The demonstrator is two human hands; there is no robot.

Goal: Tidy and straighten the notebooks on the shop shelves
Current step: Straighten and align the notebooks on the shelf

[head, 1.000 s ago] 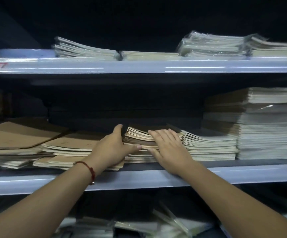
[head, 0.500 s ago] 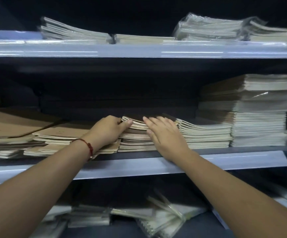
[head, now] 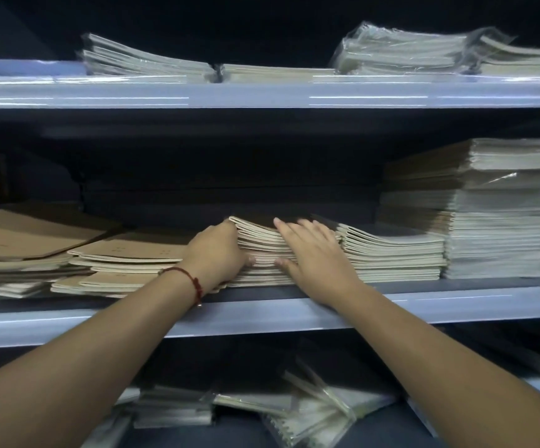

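A stack of cream-edged notebooks (head: pixel 262 245) lies in the middle of the centre shelf (head: pixel 456 305). My left hand (head: pixel 218 253), with a red string on its wrist, grips the stack's left corner, fingers curled over the top and thumb on the front edges. My right hand (head: pixel 317 257) lies on the stack's right half, fingers straight across the top cover and thumb against the front edges. The stack's top cover is mostly hidden under both hands.
A similar stack (head: pixel 391 253) touches it on the right, then a tall pile (head: pixel 501 221). Brown-covered notebooks (head: pixel 126 257) lie skewed on the left. Wrapped packs (head: pixel 404 53) sit on the top shelf. Loose wrapped notebooks (head: pixel 310 412) lie on the shelf below.
My left hand has closed round the stack's left corner, thumb dropping to the front edges. My right hand has slid a little to the right along the top.
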